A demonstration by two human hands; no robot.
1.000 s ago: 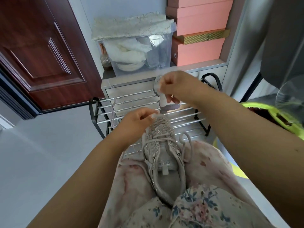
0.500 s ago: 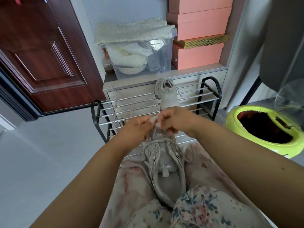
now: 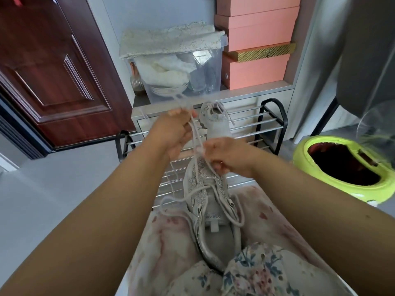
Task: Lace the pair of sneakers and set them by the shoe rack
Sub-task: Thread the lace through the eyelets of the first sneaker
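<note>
A grey sparkly sneaker (image 3: pixel 210 212) lies on my lap, toe pointing away from me, its opening toward me. Its pale lace (image 3: pixel 195 133) runs up from the toe end. My left hand (image 3: pixel 174 135) grips the lace, raised above the shoe with loose ends sticking out past the fingers. My right hand (image 3: pixel 227 155) pinches the lace just above the toe eyelets. More lace loops hang loose at both sides of the tongue. The second sneaker (image 3: pixel 215 121) stands on the top bars of the metal shoe rack (image 3: pixel 270 122) beyond my hands.
A brown door (image 3: pixel 53 71) is at the left. A clear plastic bin (image 3: pixel 181 67) and pink boxes (image 3: pixel 256 50) sit on a ledge behind the rack. A lime-green round tub (image 3: pixel 342 167) stands on the floor at the right. Grey floor (image 3: pixel 53 184) spreads to the left.
My left hand has risen away from the toe, drawing the lace upward. My right hand, which a second ago was up at the rack sneaker, stays at the toe eyelets.
</note>
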